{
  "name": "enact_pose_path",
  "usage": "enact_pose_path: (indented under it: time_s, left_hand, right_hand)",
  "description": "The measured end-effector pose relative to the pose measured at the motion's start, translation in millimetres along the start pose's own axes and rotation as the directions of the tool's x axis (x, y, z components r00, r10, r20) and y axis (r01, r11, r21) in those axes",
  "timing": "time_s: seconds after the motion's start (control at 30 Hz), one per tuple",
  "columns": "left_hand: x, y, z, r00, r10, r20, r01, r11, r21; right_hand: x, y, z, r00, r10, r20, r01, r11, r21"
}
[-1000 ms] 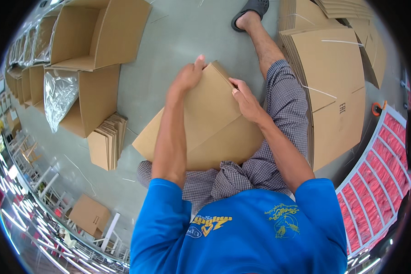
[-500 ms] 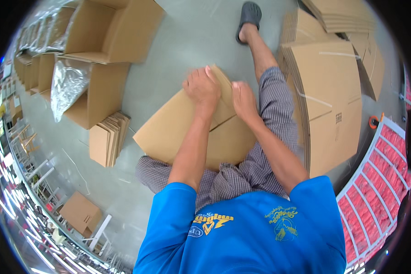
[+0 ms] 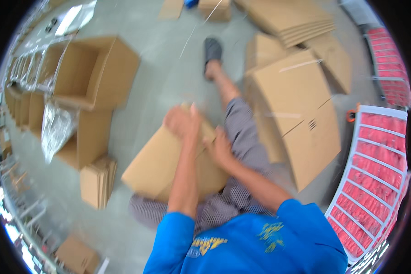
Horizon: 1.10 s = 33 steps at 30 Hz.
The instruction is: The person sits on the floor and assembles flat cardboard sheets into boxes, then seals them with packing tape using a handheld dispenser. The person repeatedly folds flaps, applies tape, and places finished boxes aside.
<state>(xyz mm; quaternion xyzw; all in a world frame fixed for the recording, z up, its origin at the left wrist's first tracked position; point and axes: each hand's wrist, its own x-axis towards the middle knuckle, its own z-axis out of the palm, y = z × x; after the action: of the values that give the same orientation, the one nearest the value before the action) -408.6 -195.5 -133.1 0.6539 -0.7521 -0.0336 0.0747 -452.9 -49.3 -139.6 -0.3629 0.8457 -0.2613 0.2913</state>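
Note:
A brown cardboard box, folded and slanted, rests across my lap and between my legs. My left hand is closed over its far edge, fingers wrapped round the board and blurred by motion. My right hand grips the box's right side near a flap, with its thumb and fingers bent against the cardboard. A crease runs down the box between my two hands. Its underside is hidden from me.
To the left stand open boxes, one with clear plastic film, beside small stacked cardboard pieces. On the right lean flattened cartons. Beyond them a grey rack holds pink-red goods. My outstretched leg wears a dark clog.
The view has tilted, so everything sits lower and more of the far floor shows. My right hand has shifted nearer my left along the box. Both hands stay on the cardboard.

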Motion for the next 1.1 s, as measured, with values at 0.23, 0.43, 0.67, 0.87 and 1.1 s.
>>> enact_pose_path:
  time_s: [0.23,0.43,0.67,0.87,1.1]
  left_hand:
    - [-2.6,12.7,-6.9,0.998,-0.069,-0.002,0.068,0.985,-0.156]
    - [0.8,7.4,6.2,0.997,0.070,0.033,-0.059,0.966,-0.253]
    - [-40.0,-93.5,-71.1,0.995,0.047,0.091,0.029,0.720,-0.693]
    - [-188.9,-380.5,-106.7,0.656,-0.743,-0.135,0.466,0.539,-0.702]
    - [-393.2,-377.1,42.1,0.330,-0.929,0.165,0.904,0.261,-0.340]
  right_hand:
    - [2.3,1.0,16.2,0.993,-0.031,-0.115,0.038,0.998,0.058]
    - [11.3,-11.2,0.9,0.998,-0.055,-0.027,0.054,0.998,-0.031]
    - [13.6,-18.6,-24.9,0.987,-0.149,0.055,0.158,0.955,-0.251]
    - [51.3,4.6,-22.3,0.895,-0.417,0.158,0.417,0.654,-0.632]
    - [69.1,9.7,-30.2,0.912,-0.388,0.134,0.409,0.826,-0.388]
